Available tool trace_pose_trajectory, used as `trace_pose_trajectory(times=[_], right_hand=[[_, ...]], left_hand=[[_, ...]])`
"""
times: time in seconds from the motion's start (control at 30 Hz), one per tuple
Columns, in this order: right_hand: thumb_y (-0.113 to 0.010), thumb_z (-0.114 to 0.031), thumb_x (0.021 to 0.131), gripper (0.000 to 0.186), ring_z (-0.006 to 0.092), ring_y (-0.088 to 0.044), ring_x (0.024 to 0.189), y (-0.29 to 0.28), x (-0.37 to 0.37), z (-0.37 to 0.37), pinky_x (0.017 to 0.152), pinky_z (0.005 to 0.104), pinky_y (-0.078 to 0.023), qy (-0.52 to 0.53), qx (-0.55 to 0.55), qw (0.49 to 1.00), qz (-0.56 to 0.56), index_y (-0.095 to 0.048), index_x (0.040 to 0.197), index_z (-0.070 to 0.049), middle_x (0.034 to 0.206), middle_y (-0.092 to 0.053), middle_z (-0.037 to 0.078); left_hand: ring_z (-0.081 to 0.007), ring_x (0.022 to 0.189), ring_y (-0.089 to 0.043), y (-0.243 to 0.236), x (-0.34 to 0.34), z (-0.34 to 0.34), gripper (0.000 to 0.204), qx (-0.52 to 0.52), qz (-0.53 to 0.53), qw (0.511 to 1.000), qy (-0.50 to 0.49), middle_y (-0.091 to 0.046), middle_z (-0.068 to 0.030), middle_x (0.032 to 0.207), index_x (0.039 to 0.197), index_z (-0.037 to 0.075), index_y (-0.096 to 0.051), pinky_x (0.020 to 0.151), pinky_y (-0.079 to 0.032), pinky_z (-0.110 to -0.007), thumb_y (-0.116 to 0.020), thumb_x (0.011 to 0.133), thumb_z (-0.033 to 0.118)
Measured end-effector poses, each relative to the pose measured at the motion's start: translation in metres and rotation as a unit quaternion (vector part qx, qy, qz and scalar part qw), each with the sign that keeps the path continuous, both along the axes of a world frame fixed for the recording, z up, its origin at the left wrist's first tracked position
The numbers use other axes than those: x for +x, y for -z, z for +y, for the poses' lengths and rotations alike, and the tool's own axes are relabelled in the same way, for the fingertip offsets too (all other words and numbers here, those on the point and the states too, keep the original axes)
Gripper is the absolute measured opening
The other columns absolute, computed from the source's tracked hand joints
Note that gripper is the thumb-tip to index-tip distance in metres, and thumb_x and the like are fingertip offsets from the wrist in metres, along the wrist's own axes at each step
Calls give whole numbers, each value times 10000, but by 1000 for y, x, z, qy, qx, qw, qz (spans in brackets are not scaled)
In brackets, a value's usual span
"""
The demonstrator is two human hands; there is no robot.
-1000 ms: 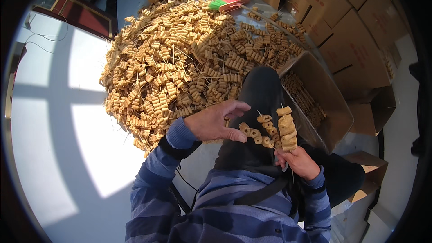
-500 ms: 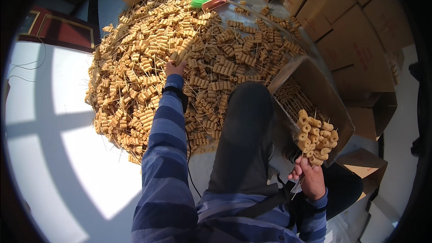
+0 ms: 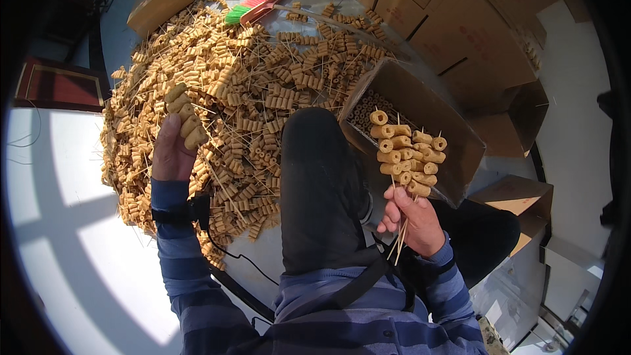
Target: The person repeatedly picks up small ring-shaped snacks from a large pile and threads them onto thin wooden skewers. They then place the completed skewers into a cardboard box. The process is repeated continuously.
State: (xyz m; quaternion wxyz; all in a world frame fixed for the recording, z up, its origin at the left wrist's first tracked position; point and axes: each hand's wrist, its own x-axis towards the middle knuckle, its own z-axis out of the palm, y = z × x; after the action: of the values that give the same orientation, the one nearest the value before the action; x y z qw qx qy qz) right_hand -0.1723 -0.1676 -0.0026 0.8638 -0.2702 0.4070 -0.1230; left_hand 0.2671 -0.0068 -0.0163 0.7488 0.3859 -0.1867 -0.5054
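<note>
A bunch of skewers [image 3: 407,158] threaded with short, hollow, golden-brown rolls stands up from my right hand [image 3: 417,220]. My fingers are closed round the thin sticks, whose bare ends poke out below the palm. On the left, my left hand [image 3: 173,151] is closed on a single skewer of rolls [image 3: 186,115], raised above the edge of a large heap of skewers [image 3: 230,92]. Just beyond the bunch is an open cardboard box [image 3: 453,148] with rows of the same skewers inside.
A broom [image 3: 256,5] with green and pink bristles lies at the heap's far edge. Cardboard boxes [image 3: 467,33] are stacked at the far right, and another box [image 3: 161,1] stands at the far left. My bent knee [image 3: 315,177] is between heap and box.
My left hand has come off the heap, moving left and nearer with a skewer in it. My right hand has risen leftward with its bunch. The whole view has shifted.
</note>
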Motion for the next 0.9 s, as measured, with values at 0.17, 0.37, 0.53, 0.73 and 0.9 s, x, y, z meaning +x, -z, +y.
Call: trace_pose_trajectory(times=[0.17,0.37,0.53,0.73,0.9], right_hand=[[-424,-302,1089,272,148,-516,582,-23,-6,17,662,366,-548,7,20,997,-77,-531,1098,-52,674,-480,13],[-430,-325,1085,311,151,-514,562,-33,-38,48,661,381,-558,-22,-22,996,-89,-521,1088,-28,661,-479,30],[-440,-313,1084,296,129,-507,558,-37,-62,53,642,353,-559,-34,-5,988,-152,-501,1098,-23,674,-480,27],[-403,-333,1092,285,84,-390,459,-48,-68,56,483,282,-482,-55,7,991,-124,-478,1068,-59,647,-404,-14],[-414,-316,1091,275,77,-358,459,-51,-68,58,458,258,-418,-43,3,995,-92,-477,1069,-50,650,-396,-19]], left_hand=[[-284,1244,-556,-21,-176,-32,637,33,-9,997,72,-554,-168,1354,1408,7,-449,1070,-449,-420,-628,965,428],[-242,1295,-524,-20,-278,-77,510,-79,135,979,129,-529,-97,1419,1426,28,-466,1102,-421,-433,-630,991,237],[-230,1298,-521,-28,-291,-77,519,-64,110,978,168,-534,-90,1402,1438,46,-425,1108,-420,-414,-628,992,216],[-259,1349,-476,-42,-296,-69,618,-40,-8,989,144,-460,-123,1482,1516,68,-318,1126,-383,-446,-612,996,225],[-234,1384,-420,-58,-297,-67,635,-21,-30,984,174,-398,-98,1526,1559,62,-251,1151,-330,-418,-538,1030,263]])
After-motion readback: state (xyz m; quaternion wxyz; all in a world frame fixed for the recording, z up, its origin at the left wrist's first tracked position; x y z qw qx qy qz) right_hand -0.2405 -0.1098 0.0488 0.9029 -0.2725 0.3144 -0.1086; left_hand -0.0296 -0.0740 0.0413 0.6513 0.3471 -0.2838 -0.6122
